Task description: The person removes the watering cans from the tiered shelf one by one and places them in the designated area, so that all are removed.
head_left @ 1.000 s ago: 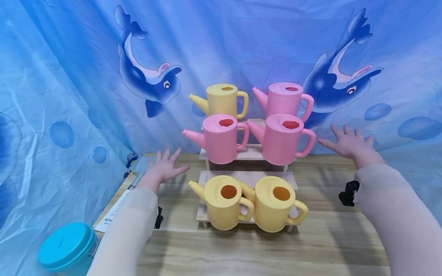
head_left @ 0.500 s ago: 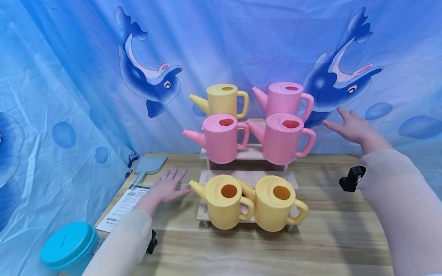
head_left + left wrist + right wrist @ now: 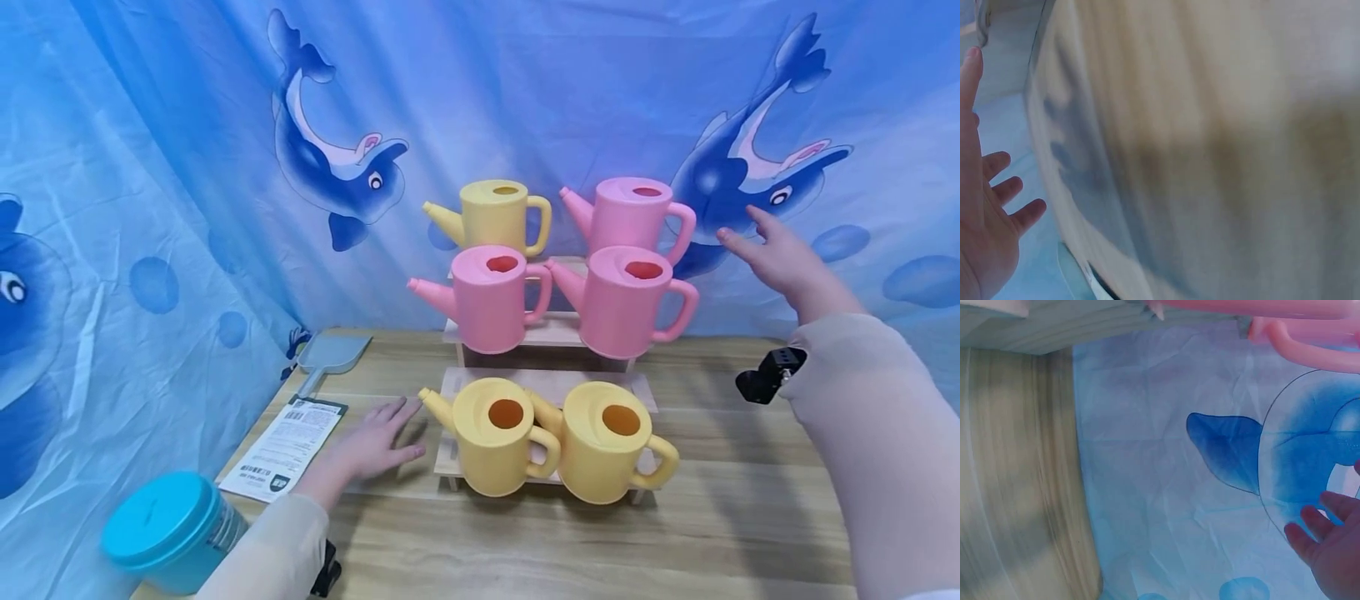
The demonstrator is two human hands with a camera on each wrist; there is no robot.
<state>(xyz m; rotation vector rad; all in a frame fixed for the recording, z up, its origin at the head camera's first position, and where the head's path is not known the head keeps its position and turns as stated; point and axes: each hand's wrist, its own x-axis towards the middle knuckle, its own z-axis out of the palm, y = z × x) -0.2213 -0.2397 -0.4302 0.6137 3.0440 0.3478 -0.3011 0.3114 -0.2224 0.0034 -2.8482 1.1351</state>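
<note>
Watering cans stand on a pale stepped wooden rack [image 3: 555, 381]. Two yellow ones, left [image 3: 487, 467] and right [image 3: 600, 471], share the lowest step. On the middle step are two pink ones, left [image 3: 487, 312] and right [image 3: 618, 312]. A yellow can [image 3: 491, 225] and a pink can [image 3: 626, 221] occupy the top. My left hand [image 3: 375, 442] has spread fingers beside the lower left yellow can's spout, holding nothing. Raised to the right of the pink cans' handles, my right hand [image 3: 787, 262] is empty with fingers extended; the right wrist view shows its fingertips [image 3: 1300, 540] before the curtain.
At the left lie a grey dustpan [image 3: 333, 354] and a clipboard with printed paper [image 3: 285, 450]. A turquoise lidded tub [image 3: 168, 529] stands at the table's near left. A blue dolphin curtain [image 3: 480, 100] hangs behind the wooden table [image 3: 525, 550].
My left hand has come down and nearer, beside the lower yellow can's spout, uncovering the dustpan and clipboard. My right hand has risen. The head view has turned slightly left; the cans stay put.
</note>
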